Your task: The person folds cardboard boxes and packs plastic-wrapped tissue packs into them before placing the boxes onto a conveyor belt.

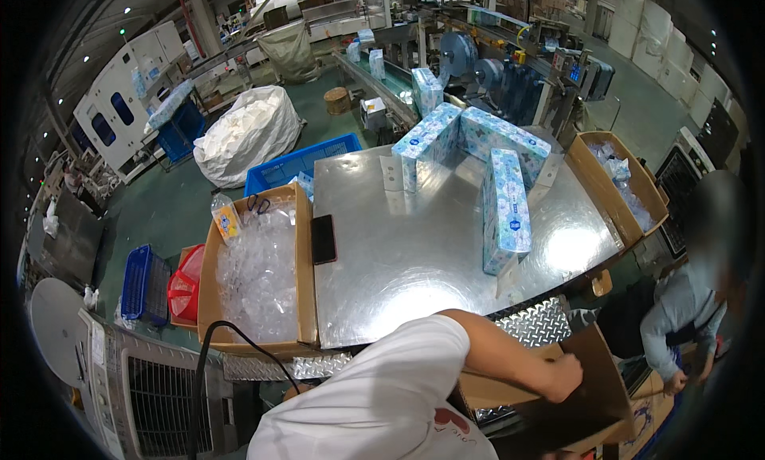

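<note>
A brown cardboard box (602,368) stands open at the lower right, its flaps spread. My left arm in a white sleeve reaches across to it, and my left hand (564,378) is closed at the box, fingers curled down at a flap and partly hidden. Only a sliver of my right hand (562,455) shows at the lower edge, by the box's near side; its fingers are hidden. Behind my arm, blue patterned tissue packs lie on the metal table (382,261): one pack (507,213) stands on edge nearest me, with another pack (506,137) and a third pack (430,133) beyond.
On the table's left lie a phone (323,239) and a carton of clear plastic bags (255,277) with scissors (257,205). Another carton (617,185) of plastic stands right. Further packs ride a conveyor (390,81). At the right a co-worker (685,308) bends over cardboard.
</note>
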